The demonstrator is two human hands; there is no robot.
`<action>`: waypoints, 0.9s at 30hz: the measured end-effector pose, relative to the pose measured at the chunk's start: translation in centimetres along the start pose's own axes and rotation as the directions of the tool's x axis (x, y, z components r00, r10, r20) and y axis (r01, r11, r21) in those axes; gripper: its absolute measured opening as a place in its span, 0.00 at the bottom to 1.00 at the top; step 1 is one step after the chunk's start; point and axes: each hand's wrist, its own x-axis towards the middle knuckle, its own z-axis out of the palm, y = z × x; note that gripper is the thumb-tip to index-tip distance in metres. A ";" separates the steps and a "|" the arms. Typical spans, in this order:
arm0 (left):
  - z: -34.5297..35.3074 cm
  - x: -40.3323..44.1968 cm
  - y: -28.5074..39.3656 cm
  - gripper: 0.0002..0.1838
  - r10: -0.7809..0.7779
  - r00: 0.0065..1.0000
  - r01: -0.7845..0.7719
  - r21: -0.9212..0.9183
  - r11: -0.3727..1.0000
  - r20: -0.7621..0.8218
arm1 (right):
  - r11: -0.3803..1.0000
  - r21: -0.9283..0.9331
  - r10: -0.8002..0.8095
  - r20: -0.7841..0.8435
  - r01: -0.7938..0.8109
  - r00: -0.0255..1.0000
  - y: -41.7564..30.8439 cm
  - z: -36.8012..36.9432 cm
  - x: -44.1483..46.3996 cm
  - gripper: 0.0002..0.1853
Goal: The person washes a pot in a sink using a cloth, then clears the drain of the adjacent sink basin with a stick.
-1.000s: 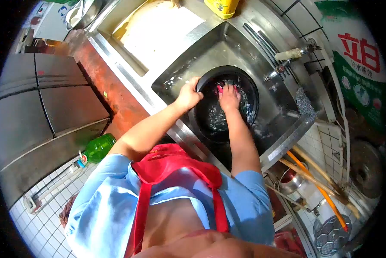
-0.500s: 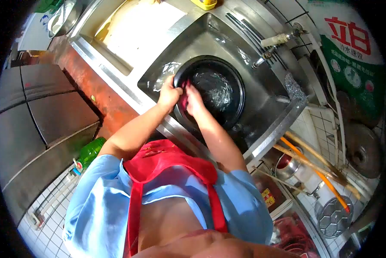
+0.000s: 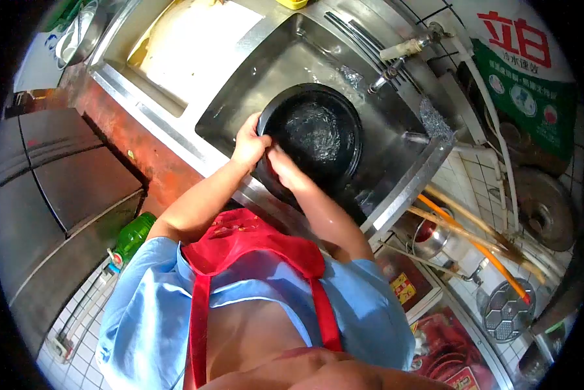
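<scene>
A round black pan (image 3: 351,140) with water swirling in it sits in the steel sink. My left hand (image 3: 249,144) is closed on the pan's left rim, thumb toward the inside. Close beside it, my right hand (image 3: 283,168) is at the pan's near left side, its fingers bunched and partly hidden. I cannot make out what is in the right hand; no cloth shows there now.
The sink (image 3: 240,91) holds a little water around the pan. A tap (image 3: 389,73) juts in from the right, near a steel scourer (image 3: 436,120). A white board (image 3: 197,49) lies to the left. Poles (image 3: 474,240) lean at the lower right.
A dark pink cloth at my right hand, seen against the pan's left inner wall before, no longer shows. That hand has moved slightly toward me. My left hand still holds the rim.
</scene>
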 end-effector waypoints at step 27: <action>-3.6 2.4 -1.0 0.26 0.063 0.997 -0.037 0.396 0.918 -0.051 | 0.689 -0.719 0.101 -0.025 -0.089 0.995 -3.7 -9.2 -3.0 0.10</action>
